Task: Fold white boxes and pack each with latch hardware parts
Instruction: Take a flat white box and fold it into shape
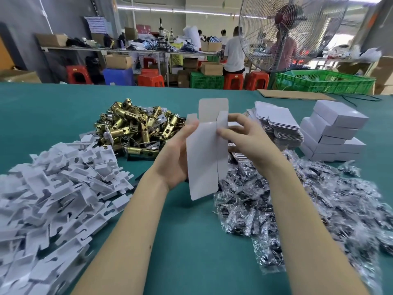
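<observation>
A flat white box blank (204,154) stands upright above the green table (187,241), its top flaps sticking up. My left hand (174,156) grips its left edge from behind. My right hand (244,137) pinches its right side panel near the top. Brass latch bodies (136,128) lie in a heap behind and to the left. To the right, behind my right hand, sits a stack of flat box blanks (276,124). Folded white boxes (333,133) are stacked at the far right.
A big pile of white cardboard inserts (55,184) covers the left of the table. Clear bags of small dark parts (297,199) spread over the right. A cardboard sheet (295,95) and green crate (323,80) lie at the back right, a fan (285,33) above.
</observation>
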The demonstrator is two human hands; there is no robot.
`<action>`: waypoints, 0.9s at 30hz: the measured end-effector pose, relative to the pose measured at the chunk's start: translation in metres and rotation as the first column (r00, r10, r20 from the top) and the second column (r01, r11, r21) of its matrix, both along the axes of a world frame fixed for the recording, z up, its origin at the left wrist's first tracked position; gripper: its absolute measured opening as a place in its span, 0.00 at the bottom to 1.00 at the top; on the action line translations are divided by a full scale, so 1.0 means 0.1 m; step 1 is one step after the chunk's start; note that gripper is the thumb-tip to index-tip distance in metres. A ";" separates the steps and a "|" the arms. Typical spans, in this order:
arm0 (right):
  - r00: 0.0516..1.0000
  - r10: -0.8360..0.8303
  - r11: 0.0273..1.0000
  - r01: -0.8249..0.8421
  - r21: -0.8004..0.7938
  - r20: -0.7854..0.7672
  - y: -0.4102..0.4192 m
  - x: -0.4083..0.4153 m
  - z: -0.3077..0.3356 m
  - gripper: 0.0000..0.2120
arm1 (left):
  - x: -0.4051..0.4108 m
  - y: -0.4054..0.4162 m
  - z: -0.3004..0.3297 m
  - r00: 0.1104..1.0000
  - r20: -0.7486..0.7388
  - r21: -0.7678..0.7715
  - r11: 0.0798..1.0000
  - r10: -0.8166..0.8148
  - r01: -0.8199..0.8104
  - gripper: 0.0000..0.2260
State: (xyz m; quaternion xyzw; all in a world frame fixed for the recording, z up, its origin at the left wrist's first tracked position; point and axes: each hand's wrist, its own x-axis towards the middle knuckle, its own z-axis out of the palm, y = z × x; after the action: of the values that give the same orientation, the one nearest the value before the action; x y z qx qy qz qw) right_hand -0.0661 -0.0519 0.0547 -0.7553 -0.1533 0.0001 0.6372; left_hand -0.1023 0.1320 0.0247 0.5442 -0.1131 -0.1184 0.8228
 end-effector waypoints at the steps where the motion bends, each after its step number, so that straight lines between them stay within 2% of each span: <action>1: 0.999 -0.024 0.997 0.026 -0.079 0.028 0.02 -0.01 0.00 0.10 | -0.01 -0.02 -0.01 1.000 0.000 -0.020 1.000 -0.005 0.005 0.19; 3: 0.996 -0.060 0.980 0.071 -0.186 0.065 0.05 -0.01 -0.01 0.11 | -0.02 -0.03 -0.03 0.999 0.035 -0.028 1.000 -0.011 0.012 0.17; 5: 0.991 -0.080 0.973 0.101 -0.206 0.107 0.07 -0.02 -0.01 0.15 | -0.03 -0.01 -0.06 0.997 0.075 -0.044 0.999 -0.027 0.030 0.18; 7: 0.973 -0.065 0.971 0.113 -0.212 0.223 0.09 -0.03 0.00 0.19 | -0.04 0.03 -0.08 0.998 0.060 -0.052 0.999 -0.010 0.013 0.19; 9: 0.923 0.014 0.950 0.107 -0.293 0.384 0.14 -0.06 0.04 0.18 | -0.04 0.03 -0.06 0.999 0.051 0.014 1.000 0.016 -0.017 0.19; 11: 0.882 0.102 0.910 0.103 -0.401 0.460 0.20 -0.09 0.05 0.17 | -0.05 0.02 -0.03 0.998 0.045 0.136 0.990 0.032 -0.038 0.16; 15: 0.918 0.157 0.851 0.061 -0.522 0.363 0.29 -0.11 0.06 0.15 | -0.07 0.01 0.03 0.998 0.058 0.269 0.963 0.018 -0.033 0.15; 18: 0.928 0.180 0.809 0.048 -0.585 0.326 0.30 -0.13 0.07 0.12 | -0.07 0.02 0.05 0.995 0.099 0.286 0.957 0.020 -0.048 0.15; 23: 0.909 0.180 0.880 0.022 -0.475 0.376 0.28 -0.16 0.12 0.21 | -0.09 0.07 0.11 0.991 0.137 0.345 0.937 -0.003 -0.045 0.15; 27: 0.919 0.175 0.869 0.024 -0.494 0.353 0.27 -0.18 0.14 0.17 | -0.13 0.08 0.12 0.991 0.132 0.339 0.941 -0.022 -0.024 0.15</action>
State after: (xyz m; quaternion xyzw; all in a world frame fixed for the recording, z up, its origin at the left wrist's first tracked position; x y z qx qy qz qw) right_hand -0.0839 -0.0252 0.0689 -0.8696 -0.3009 -0.0845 0.3822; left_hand -0.1153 0.1404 0.0369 0.6847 -0.1455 -0.0991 0.7073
